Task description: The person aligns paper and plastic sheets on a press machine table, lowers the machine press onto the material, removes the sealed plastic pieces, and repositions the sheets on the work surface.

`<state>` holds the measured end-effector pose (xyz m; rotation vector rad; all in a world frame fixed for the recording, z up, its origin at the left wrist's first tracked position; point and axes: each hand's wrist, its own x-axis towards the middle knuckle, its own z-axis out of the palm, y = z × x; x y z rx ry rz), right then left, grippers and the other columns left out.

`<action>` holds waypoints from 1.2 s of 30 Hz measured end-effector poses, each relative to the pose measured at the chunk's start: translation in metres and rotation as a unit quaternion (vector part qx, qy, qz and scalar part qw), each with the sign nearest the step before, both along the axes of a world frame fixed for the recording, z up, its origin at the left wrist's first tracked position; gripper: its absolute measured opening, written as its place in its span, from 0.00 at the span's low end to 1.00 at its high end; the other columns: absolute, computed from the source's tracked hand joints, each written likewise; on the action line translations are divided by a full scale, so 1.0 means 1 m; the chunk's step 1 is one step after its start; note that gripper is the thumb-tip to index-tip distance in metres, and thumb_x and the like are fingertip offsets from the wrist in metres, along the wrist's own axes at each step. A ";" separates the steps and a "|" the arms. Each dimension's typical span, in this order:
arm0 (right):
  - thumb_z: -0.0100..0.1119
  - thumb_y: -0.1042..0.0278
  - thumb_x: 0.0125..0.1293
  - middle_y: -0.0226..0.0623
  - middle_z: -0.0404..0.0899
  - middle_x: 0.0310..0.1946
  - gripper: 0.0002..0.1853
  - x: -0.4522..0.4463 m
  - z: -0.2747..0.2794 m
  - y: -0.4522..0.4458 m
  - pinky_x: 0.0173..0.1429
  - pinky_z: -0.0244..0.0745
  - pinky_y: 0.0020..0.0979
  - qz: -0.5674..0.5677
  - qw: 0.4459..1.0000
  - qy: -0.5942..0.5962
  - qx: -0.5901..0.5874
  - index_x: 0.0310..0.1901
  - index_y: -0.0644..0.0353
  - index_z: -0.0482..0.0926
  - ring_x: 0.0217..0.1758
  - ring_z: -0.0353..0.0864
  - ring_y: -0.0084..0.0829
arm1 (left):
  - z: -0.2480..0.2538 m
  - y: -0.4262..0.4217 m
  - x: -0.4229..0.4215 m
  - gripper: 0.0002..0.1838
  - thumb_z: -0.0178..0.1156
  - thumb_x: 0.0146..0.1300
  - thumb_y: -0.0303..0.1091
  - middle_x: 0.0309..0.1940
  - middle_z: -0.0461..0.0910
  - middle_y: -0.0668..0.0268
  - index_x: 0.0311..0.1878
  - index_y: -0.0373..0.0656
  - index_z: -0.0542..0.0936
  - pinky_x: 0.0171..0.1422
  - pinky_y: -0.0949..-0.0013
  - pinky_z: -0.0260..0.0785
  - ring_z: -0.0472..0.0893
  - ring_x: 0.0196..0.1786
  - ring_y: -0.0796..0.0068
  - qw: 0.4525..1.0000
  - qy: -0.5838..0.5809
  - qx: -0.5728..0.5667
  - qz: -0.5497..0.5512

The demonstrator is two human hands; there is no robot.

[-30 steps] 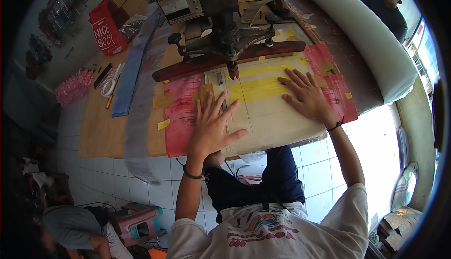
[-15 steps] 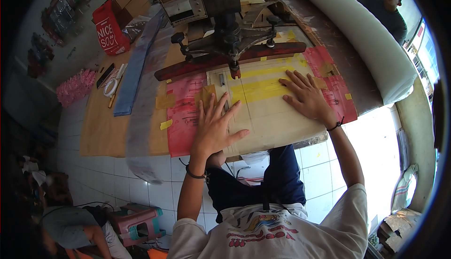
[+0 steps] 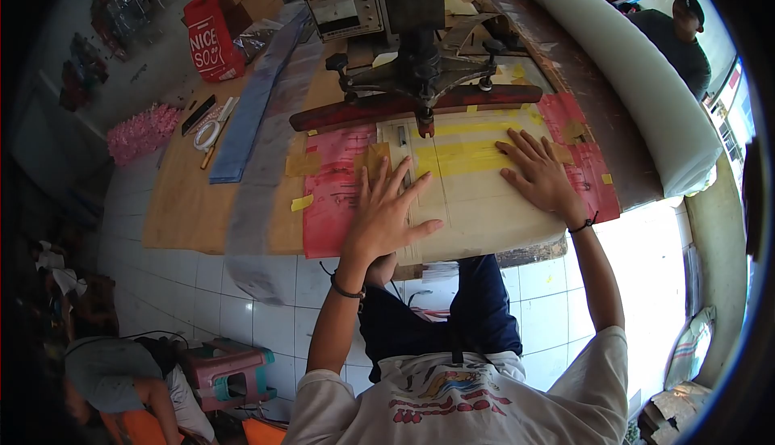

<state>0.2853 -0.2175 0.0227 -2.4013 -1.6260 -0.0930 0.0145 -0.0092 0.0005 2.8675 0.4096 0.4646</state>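
Note:
Fingers spread, my left hand (image 3: 389, 209) lies flat near the left edge of a clear, yellowish sheet (image 3: 476, 207). My right hand (image 3: 542, 175) is also spread flat, toward the sheet's right side. Neither hand grips anything. Yellow strips (image 3: 464, 156) run across the sheet between the hands. Red taped panels flank it, a left red panel (image 3: 329, 211) and a right red panel (image 3: 593, 172). Just beyond my fingertips, a machine's long dark red bar (image 3: 347, 116) hangs from a black metal bracket (image 3: 421, 74) above the work. The fingers hide parts of the sheet.
A translucent plastic strip (image 3: 252, 231) drapes over the table's front edge, beside folded blue material (image 3: 242, 142). A tape roll (image 3: 207, 135) and a red bag (image 3: 214, 41) lie farther left. On the right is a large white roll (image 3: 646, 82). Other people are at lower left and upper right.
The view has shifted slightly, so the table and machine appear farther right. Both hands keep about the same flat places on the sheet.

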 end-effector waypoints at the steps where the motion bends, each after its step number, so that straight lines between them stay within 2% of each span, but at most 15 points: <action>1: 0.48 0.42 0.80 0.40 0.58 0.84 0.30 0.000 0.001 0.000 0.90 0.37 0.56 0.000 1.000 0.001 0.000 0.77 0.44 0.71 0.89 0.51 0.44 | 0.000 0.000 0.000 0.48 0.64 0.60 0.75 0.84 0.58 0.54 0.79 0.58 0.74 0.87 0.29 0.35 0.51 0.86 0.37 1.000 -0.001 0.001 0.000; 23: 0.46 0.42 0.81 0.37 0.58 0.85 0.30 0.003 -0.004 0.002 0.91 0.37 0.55 -0.011 1.000 -0.020 -0.021 0.79 0.41 0.69 0.89 0.51 0.42 | -0.005 0.001 -0.001 0.47 0.64 0.60 0.75 0.83 0.60 0.54 0.78 0.58 0.75 0.87 0.28 0.36 0.53 0.85 0.36 1.000 -0.027 0.003 -0.003; 36: 0.45 0.41 0.81 0.41 0.57 0.85 0.30 -0.003 -0.006 -0.002 0.90 0.37 0.56 -0.008 1.000 -0.005 -0.007 0.78 0.44 0.70 0.89 0.50 0.45 | 0.003 0.004 -0.003 0.48 0.67 0.59 0.72 0.84 0.59 0.54 0.78 0.57 0.75 0.87 0.29 0.37 0.52 0.86 0.37 1.000 0.004 -0.009 -0.018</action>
